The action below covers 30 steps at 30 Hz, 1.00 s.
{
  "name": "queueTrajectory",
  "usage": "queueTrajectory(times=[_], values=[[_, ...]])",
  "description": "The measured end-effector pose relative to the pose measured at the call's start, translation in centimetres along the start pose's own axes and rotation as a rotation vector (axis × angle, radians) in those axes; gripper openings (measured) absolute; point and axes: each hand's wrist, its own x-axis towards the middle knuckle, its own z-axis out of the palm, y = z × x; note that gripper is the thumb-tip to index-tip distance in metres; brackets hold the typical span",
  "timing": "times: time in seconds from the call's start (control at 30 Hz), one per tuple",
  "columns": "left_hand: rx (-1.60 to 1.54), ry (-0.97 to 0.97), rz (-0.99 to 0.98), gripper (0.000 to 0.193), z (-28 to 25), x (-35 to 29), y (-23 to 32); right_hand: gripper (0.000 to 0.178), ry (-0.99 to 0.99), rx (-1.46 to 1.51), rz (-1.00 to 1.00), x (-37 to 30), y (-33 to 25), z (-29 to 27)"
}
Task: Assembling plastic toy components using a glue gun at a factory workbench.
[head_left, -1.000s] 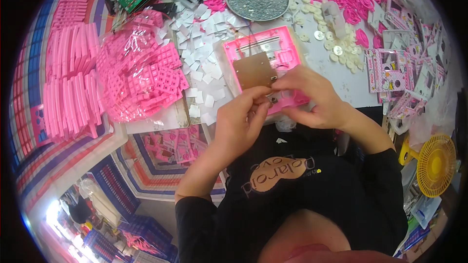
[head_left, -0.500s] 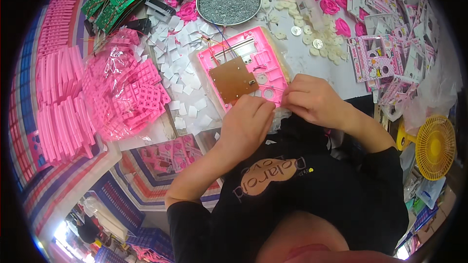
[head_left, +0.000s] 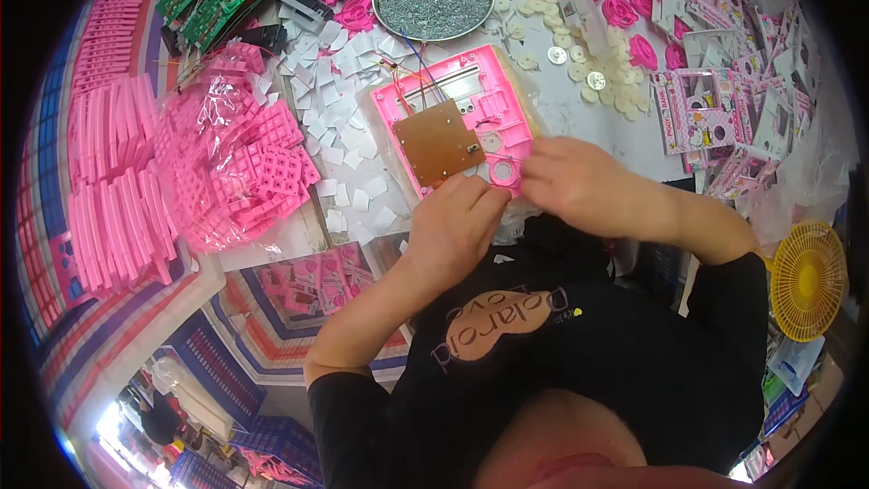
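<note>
A pink plastic case half [head_left: 510,107] lies tilted in front of me on a pale padded pad [head_left: 527,95]. A brown circuit board [head_left: 438,143] sits over its left part, with thin coloured wires running to the far edge. At the near right corner of the case is a pink ring-shaped piece [head_left: 503,172]. My left hand [head_left: 455,225] is closed at the near edge, fingertips beside this piece. My right hand [head_left: 570,183] is closed at the right edge of the case, its fingertips curled under. What either hand pinches is hidden.
A round metal tray of screws [head_left: 493,2] stands beyond the case. White paper squares [head_left: 348,140] lie left of it, near bagged pink keypads [head_left: 231,163]. Cream discs [head_left: 625,91], pink rings [head_left: 615,14] and printed panels [head_left: 715,118] are right. A yellow fan [head_left: 808,282] stands lower right.
The pink ring-shaped piece now shows more plainly at the near right corner of the case. My right hand has shifted slightly left, and its elbow has moved outward. The left hand stays nearly in place.
</note>
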Motion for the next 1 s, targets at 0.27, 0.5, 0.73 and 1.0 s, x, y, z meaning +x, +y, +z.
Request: queueTrajectory(times=[0.27,0.5,0.73,1.0], values=[[0.041,0.003,0.099,0.039,0.2,-0.3,-0.3,0.024,0.259,0.265,0.181,-2.0,0.4,1.5],[0.176,-0.068,0.190,0.053,0.3,-0.3,-0.5,0.024,0.277,0.239,0.135,-2.0,0.8,1.6],[0.260,-0.130,0.206,0.055,0.1,-0.3,-0.3,0.023,0.316,0.168,0.101,-1.8,0.5,1.6],[0.263,-0.168,0.199,0.056,0.0,0.0,-0.1,0.021,0.303,0.112,0.066,-1.7,0.7,1.4]])
